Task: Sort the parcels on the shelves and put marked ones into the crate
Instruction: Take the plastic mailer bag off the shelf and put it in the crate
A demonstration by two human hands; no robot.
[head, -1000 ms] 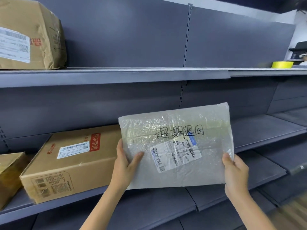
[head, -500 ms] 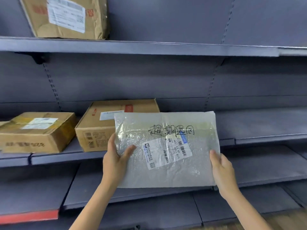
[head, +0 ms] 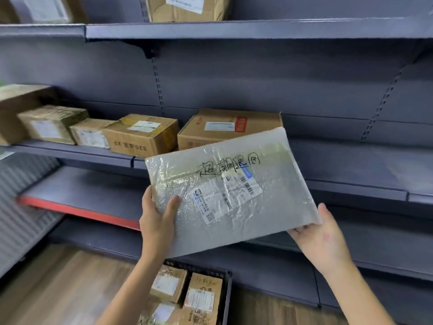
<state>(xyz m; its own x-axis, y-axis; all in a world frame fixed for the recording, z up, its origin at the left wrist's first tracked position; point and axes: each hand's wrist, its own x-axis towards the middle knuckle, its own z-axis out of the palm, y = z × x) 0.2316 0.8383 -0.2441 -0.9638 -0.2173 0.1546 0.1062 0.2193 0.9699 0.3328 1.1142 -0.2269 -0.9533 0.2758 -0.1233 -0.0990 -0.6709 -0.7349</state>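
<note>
A flat grey bubble-wrap parcel with a white label and black handwritten characters is held in front of the shelves, tilted up to the right. My left hand grips its lower left edge, thumb on top. My right hand holds its lower right corner from beneath, thumb along the edge. Below the parcel, on the floor, stands a dark crate with several cardboard parcels in it.
Several cardboard boxes stand in a row on the middle shelf, left of and behind the held parcel. More boxes sit on the top shelf. A red-edged shelf juts out lower left. The wooden floor shows below.
The view has swung left and down, bringing the floor crate and more boxes into sight. The parcel has tilted and come lower, still held by both hands.
</note>
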